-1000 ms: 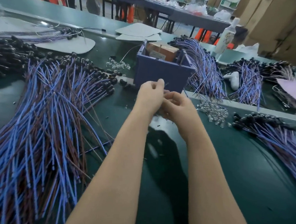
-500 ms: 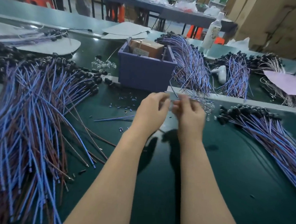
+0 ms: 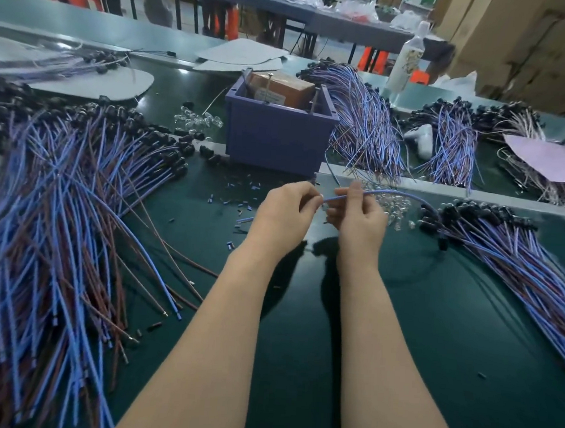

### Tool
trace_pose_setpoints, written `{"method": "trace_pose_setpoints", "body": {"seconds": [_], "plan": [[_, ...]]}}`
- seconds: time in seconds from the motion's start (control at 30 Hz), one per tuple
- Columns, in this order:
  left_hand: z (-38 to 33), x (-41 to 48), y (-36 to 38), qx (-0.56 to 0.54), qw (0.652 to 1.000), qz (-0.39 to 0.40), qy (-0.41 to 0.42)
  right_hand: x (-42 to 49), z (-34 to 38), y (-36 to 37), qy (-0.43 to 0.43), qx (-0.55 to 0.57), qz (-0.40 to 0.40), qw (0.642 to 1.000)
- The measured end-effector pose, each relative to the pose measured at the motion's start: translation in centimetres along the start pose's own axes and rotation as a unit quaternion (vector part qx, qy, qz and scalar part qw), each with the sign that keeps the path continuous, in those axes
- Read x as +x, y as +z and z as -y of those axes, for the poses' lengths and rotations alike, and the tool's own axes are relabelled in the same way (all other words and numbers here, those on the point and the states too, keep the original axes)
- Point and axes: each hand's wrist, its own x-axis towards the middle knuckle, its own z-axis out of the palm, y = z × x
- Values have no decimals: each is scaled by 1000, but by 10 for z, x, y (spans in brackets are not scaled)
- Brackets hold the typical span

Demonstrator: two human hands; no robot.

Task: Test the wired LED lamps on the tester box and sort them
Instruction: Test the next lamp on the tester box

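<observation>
Biggest risk is a sort mix-up: the left pile (image 3: pixel 59 216) and the right pile (image 3: pixel 520 258) of lamps look alike on the table (image 3: pixel 432 338), with no visible marker saying which is tested. A lamp dropped carelessly could land in the wrong lot. Next is snagging. The wired lamp (image 3: pixel 391 192) in hand arcs right and its black head sits at the near-left edge of the right pile. Cannot tell if the head is free; a pull toward the tester box (image 3: pixel 279 141) would likely drag neighbours along. The box stands just far of the hands, open-topped, with a brown block (image 3: pixel 284 88) inside. Its contacts can't be read from here, so a mis-seated lead could pass for a dead lamp. The left grip (image 3: pixel 286 210) pinches the lead's tip between thumb and finger, and the right grip (image 3: pixel 357 215) is curled round the lead just beside it. With a thin lead and a small pinch, it could slip. Around: a far bundle (image 3: pixel 362 129) just right of the box, a far-right bundle (image 3: pixel 453 151) beyond it, a pink sheet (image 3: pixel 552 157) at the right edge, and a white bottle (image 3: pixel 409 59) further back. In the way: loose clear caps (image 3: pixel 395 207) directly under the arcing lead, and small blue offcuts (image 3: pixel 242 196) scattered near the box. The lead could sweep or catch either.
</observation>
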Motion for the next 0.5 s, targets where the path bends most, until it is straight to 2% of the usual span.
{"method": "trace_pose_setpoints", "body": {"seconds": [0.1, 0.17, 0.27, 0.37, 0.43, 0.5], "plan": [[7, 1, -6, 41, 998, -13, -47, 7, 4, -8, 24, 121, -114, 986], [11, 2, -10, 47, 995, -42, -74, 9, 6, -13, 56, 198, -147, 968], [11, 2, -10, 9, 993, -74, -87, 6, 4, -7, 90, 234, -82, 965], [6, 1, -6, -41, 994, -69, -76, 1, 1, 3, 85, 171, 19, 981], [5, 1, -6, -57, 994, -62, -74, 0, -1, 5, 65, 135, 30, 988], [7, 2, -7, -71, 991, -66, -90, 1, -1, 3, 52, 135, 1, 990]]}}
